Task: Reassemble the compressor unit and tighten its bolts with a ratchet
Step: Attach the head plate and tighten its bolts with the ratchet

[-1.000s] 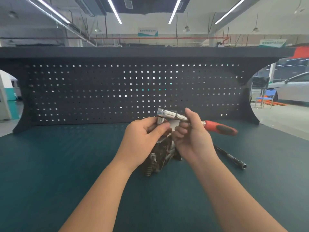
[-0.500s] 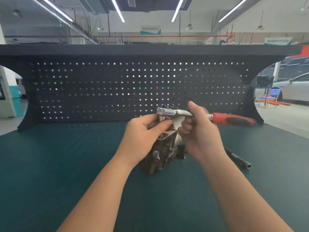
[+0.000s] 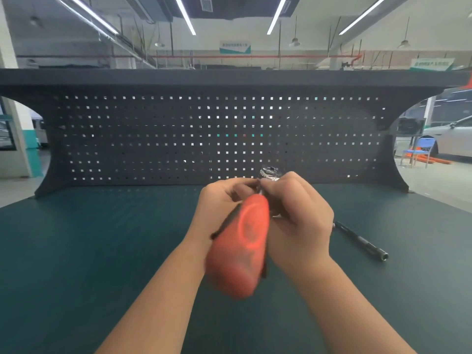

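Observation:
The ratchet's red handle (image 3: 242, 249) points straight at the camera and is blurred with motion. Its chrome head (image 3: 268, 172) shows just above my knuckles. My right hand (image 3: 298, 218) grips the ratchet's metal shaft close to the head. My left hand (image 3: 223, 198) is curled just left of the head, where it held the top of the compressor unit a moment ago. The compressor unit itself is hidden behind both hands and the handle.
A black extension bar (image 3: 361, 241) lies on the green bench mat (image 3: 89, 251) to the right of my right hand. A dark pegboard back panel (image 3: 178, 139) closes the far edge of the bench.
The ratchet handle has swung from pointing right to pointing toward me, pivoting at its head. Both hands stayed at the compressor, which is now covered.

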